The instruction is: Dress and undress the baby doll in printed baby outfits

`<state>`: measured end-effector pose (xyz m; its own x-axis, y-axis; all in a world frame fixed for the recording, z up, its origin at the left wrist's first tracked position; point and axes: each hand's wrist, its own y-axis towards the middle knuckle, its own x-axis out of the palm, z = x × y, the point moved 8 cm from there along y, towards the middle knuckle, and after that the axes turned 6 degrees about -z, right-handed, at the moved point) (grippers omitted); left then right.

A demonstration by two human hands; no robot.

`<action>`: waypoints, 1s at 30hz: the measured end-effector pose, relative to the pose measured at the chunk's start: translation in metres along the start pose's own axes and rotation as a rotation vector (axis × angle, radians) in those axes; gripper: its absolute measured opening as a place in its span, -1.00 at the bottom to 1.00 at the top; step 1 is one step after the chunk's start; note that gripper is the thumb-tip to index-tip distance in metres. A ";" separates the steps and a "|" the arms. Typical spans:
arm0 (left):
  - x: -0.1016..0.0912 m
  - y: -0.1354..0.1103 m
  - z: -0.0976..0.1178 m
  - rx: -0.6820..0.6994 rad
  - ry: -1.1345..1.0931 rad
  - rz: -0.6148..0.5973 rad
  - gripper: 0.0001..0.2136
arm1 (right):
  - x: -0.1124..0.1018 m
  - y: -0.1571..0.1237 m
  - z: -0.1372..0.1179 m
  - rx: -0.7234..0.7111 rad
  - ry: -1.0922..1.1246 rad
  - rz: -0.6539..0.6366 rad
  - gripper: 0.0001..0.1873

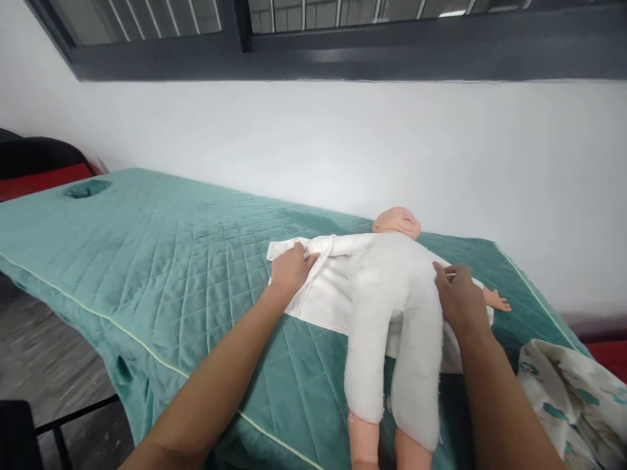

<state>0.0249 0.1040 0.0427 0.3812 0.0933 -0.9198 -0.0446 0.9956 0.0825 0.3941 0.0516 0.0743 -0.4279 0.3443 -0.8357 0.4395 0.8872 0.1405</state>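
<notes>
A baby doll (377, 274) with a white cloth body lies on its back, legs toward me and head at the far side. Beneath it a white baby shirt (323, 300) is spread out. My left hand (292, 267) grips the shirt's sleeve area beside the doll's outstretched arm; that arm's end is hidden there. On the other side, my right hand (460, 297) is closed on the shirt's edge near the doll's hip, fingertips partly hidden. Past it, the doll's bare hand (497, 299) sticks out to the right.
A green quilted cover (196, 261) drapes the long bed, which has a face hole (88, 188) at its far left. Printed cloth (573, 398) lies bunched at the lower right. A white wall (313, 143) borders the far side, below a dark window frame (392, 55).
</notes>
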 end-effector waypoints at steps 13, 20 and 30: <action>-0.015 0.007 0.065 0.171 -0.628 0.001 -0.81 | 0.012 -0.020 -0.014 -0.016 0.510 -0.029 -0.42; -0.027 0.019 0.103 0.252 -0.573 0.005 -0.78 | 0.025 -0.036 -0.044 -0.167 0.598 -0.091 -0.34; -0.039 0.003 0.127 0.303 -0.348 -0.008 -0.77 | 0.064 -0.041 -0.055 -0.291 0.643 -0.258 -0.34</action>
<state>0.1268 0.1048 0.1276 0.6698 0.0315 -0.7419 0.2119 0.9495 0.2316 0.3057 0.0536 0.0444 -0.9052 0.1466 -0.3989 0.0743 0.9788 0.1910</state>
